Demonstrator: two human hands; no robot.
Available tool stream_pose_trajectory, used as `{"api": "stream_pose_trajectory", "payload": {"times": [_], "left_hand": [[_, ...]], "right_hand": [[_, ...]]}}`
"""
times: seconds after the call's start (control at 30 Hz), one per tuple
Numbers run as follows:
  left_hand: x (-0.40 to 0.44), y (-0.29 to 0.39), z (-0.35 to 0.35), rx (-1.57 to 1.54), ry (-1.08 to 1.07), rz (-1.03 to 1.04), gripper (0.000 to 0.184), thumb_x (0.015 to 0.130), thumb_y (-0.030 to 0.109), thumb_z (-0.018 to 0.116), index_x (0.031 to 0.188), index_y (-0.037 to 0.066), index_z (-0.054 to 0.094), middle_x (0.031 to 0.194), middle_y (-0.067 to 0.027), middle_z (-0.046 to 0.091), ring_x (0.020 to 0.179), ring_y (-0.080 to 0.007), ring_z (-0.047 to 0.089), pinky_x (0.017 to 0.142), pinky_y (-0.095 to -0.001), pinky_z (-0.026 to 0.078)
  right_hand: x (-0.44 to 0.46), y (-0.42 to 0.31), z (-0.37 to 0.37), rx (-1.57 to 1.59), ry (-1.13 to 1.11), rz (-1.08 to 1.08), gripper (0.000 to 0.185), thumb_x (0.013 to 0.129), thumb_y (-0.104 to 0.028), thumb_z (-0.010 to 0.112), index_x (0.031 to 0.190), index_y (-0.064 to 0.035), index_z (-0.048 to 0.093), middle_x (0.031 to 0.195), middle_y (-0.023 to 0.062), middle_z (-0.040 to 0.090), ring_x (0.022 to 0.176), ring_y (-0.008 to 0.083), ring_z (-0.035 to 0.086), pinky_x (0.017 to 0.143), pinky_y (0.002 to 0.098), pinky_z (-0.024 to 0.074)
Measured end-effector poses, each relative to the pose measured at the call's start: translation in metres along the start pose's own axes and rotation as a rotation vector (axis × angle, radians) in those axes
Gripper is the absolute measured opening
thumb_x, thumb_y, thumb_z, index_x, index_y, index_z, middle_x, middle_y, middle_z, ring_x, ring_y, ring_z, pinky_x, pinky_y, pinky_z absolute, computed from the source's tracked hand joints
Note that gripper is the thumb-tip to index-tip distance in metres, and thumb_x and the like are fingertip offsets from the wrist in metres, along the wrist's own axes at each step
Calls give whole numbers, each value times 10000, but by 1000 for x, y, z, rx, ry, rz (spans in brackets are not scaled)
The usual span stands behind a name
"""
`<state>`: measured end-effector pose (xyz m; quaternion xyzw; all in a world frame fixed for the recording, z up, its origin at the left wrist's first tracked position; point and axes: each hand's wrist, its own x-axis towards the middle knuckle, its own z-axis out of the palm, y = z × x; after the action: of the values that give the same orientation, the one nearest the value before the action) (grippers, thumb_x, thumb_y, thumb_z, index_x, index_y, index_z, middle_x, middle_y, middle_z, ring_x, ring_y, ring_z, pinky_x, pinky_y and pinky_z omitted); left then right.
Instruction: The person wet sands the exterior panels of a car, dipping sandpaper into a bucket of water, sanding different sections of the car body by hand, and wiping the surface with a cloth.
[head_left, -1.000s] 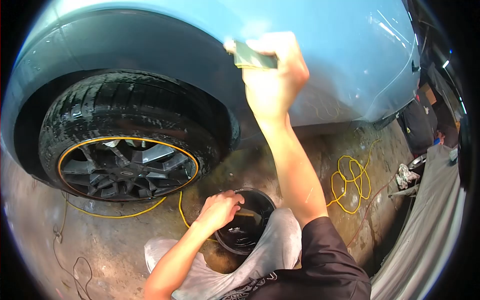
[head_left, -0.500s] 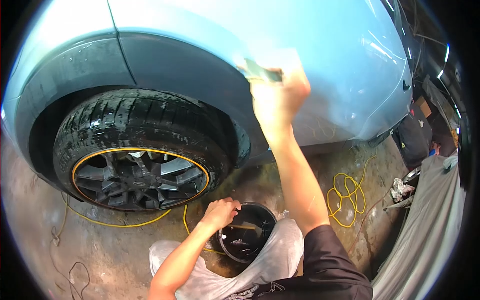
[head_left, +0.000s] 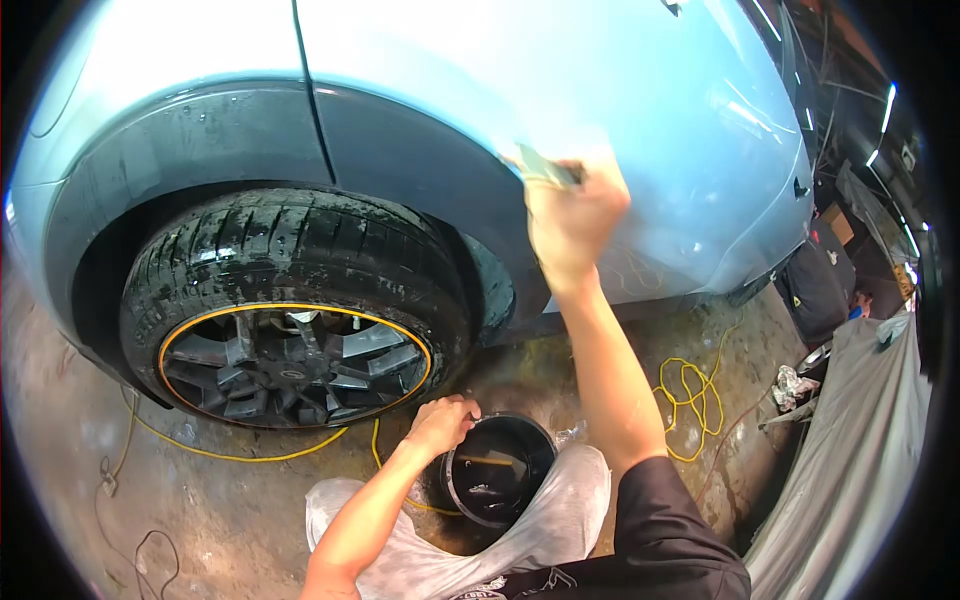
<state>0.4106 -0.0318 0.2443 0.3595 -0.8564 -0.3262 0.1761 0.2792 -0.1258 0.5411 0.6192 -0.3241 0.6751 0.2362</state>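
My right hand (head_left: 580, 212) is closed around a flat grey-green pad (head_left: 546, 168), perhaps sandpaper. It presses the pad to the light blue car panel (head_left: 430, 50), just above the dark wheel-arch trim (head_left: 400, 140); motion blurs both hand and pad. Low in the view, my left hand (head_left: 445, 424) has its fingers curled over the rim of a black bucket (head_left: 549, 440) between my knees. Dark liquid with a light reflection shows inside the bucket. Left of the bucket is the wet tyre (head_left: 290, 235), with an orange-ringed dark wheel (head_left: 290, 370).
A yellow cord (head_left: 250, 456) runs along the stained concrete floor (head_left: 240, 510) under the wheel. More yellow cord lies coiled (head_left: 690, 400) right of my arm. Grey sheeting (head_left: 850, 430) drapes at the right, near a dark bag (head_left: 815, 285) and crumpled wrapping (head_left: 790, 385).
The view has shifted slightly, so the car and wheel appear further right and lower. My right hand with the pad remains by the arch edge, and my left hand stays on the bucket rim.
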Motion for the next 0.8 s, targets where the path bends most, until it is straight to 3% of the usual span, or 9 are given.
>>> {"api": "stream_pose_trajectory", "payload": {"times": [0.1, 0.13, 0.33, 0.4, 0.43, 0.53, 0.67, 0.77, 0.8], "left_hand": [[1, -6, 0, -23, 2, -24, 199, 853, 128, 680, 1050, 152, 703, 970, -89, 698, 927, -321, 698, 793, -465, 555], [1, -9, 0, -15, 2, -34, 200, 842, 128, 690, 1039, 151, 709, 974, -90, 705, 925, -323, 699, 802, -464, 556], [1, -9, 0, -2, -45, -36, 193, 837, 132, 703, 1029, 151, 713, 988, -86, 713, 955, -323, 695, 810, -458, 555], [3, -9, 2, 6, -38, -11, 190, 838, 136, 705, 1028, 150, 713, 990, -84, 713, 962, -321, 694, 809, -457, 554], [4, -8, 2, -10, -54, -7, 192, 837, 139, 711, 1028, 150, 713, 993, -81, 714, 964, -321, 694, 809, -458, 553], [5, -9, 1, -23, -35, 4, 194, 834, 141, 721, 1028, 150, 713, 992, -78, 715, 960, -316, 695, 806, -460, 551], [4, -16, -4, -31, -35, -24, 195, 832, 139, 730, 1025, 152, 714, 982, -77, 716, 942, -310, 699, 806, -456, 552], [4, -23, -2, -31, -20, -13, 192, 831, 141, 727, 1022, 158, 715, 974, -78, 716, 933, -307, 701, 802, -457, 554], [6, -23, 0, -34, -19, -8, 192, 831, 141, 727, 1022, 158, 715, 974, -78, 716, 933, -307, 701, 802, -457, 554]], "right_hand": [[46, -55, 52, -175, -79, -130, 163, 690, -29, 789, 797, 34, 683, 672, 151, 640, 572, 196, 558, 564, 298, 454], [51, -65, 54, -137, -151, -67, 185, 686, -38, 812, 793, 20, 673, 675, 149, 624, 570, 203, 549, 561, 298, 448], [-9, 13, -24, -23, -64, -104, 223, 728, 35, 831, 768, -19, 619, 739, 57, 597, 663, 160, 568, 600, 278, 460], [-22, 21, -38, 35, -24, 145, 199, 684, 89, 811, 770, -47, 693, 781, 62, 657, 706, 205, 617, 624, 327, 493], [-18, 17, -34, 32, -26, 143, 199, 684, 89, 811, 770, -47, 693, 781, 62, 657, 706, 205, 617, 624, 327, 493], [14, -14, 4, -69, -54, -154, 160, 681, -15, 797, 814, -63, 723, 739, 89, 662, 665, 254, 619, 627, 327, 495], [44, -63, 56, -224, -197, -243, 199, 668, -104, 762, 864, -77, 747, 724, 113, 669, 662, 310, 626, 635, 342, 499], [40, -53, 44, -212, -139, -300, 188, 669, -89, 759, 857, -80, 745, 736, 105, 677, 668, 312, 628, 649, 347, 508], [36, -44, 34, -90, -120, -316, 178, 660, 36, 778, 807, -1, 685, 753, 125, 661, 665, 232, 630, 652, 318, 501]]}}
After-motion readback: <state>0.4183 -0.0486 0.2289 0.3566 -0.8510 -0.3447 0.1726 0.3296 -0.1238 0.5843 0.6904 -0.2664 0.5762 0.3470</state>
